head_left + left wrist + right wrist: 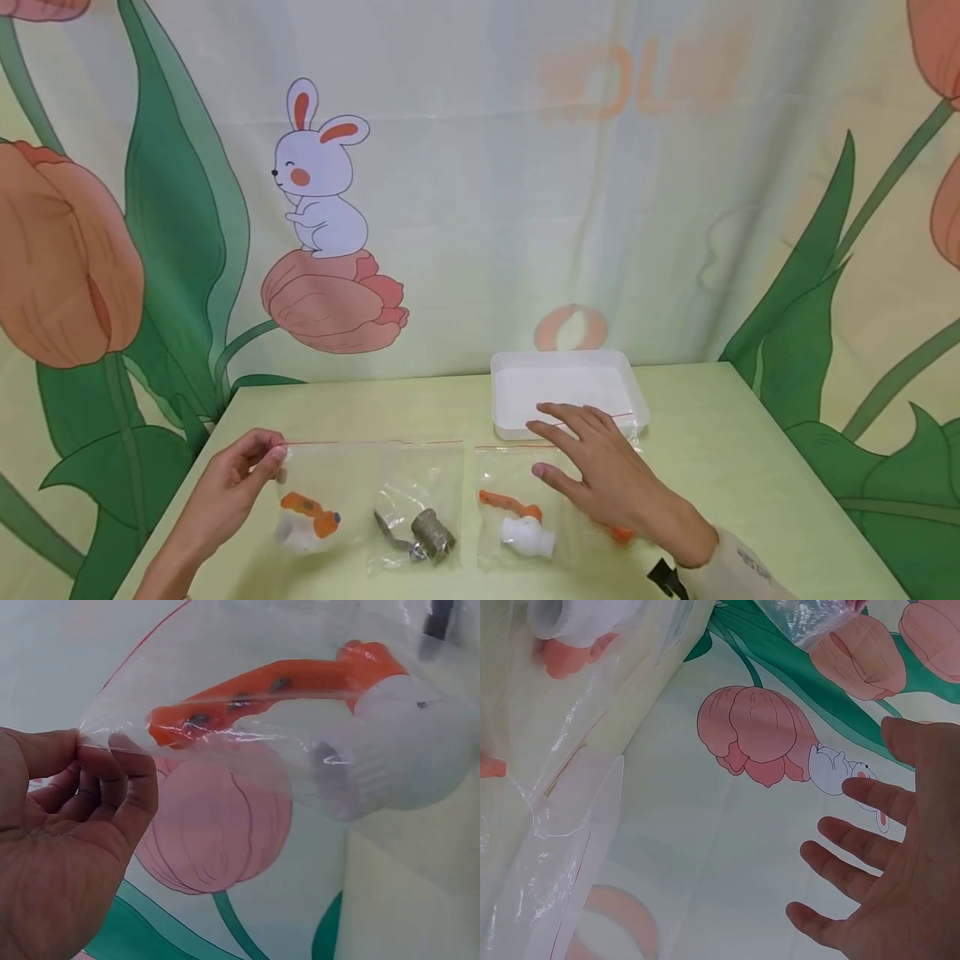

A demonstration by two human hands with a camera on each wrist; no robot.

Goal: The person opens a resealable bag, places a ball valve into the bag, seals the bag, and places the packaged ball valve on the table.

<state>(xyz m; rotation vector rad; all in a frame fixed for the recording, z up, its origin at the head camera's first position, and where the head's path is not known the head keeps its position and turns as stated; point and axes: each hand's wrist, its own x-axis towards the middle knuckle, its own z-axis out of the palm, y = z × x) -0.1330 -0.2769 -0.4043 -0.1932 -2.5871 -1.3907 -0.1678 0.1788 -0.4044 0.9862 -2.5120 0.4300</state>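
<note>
My left hand (pixel 228 487) pinches the top left corner of a clear zip bag (pixel 210 667) between thumb and fingertips. Inside that bag is a white plastic ball valve (pixel 412 750) with an orange lever handle (pixel 300 679); the bag appears raised off the table. Beside it lies a zip bag with a grey metal-looking valve (pixel 433 533). Further right, another bag holds a white valve (pixel 528 537) with an orange handle. Above the right-hand bags my right hand (pixel 600 462) hovers with fingers spread, holding nothing. It partly hides another bag with an orange piece (pixel 622 535).
A white rectangular tray (pixel 517 433) stands at the back of the pale green table (pixel 720 467), behind the right-hand bags. A curtain (pixel 465 208) printed with tulips and a rabbit hangs just behind the table edge.
</note>
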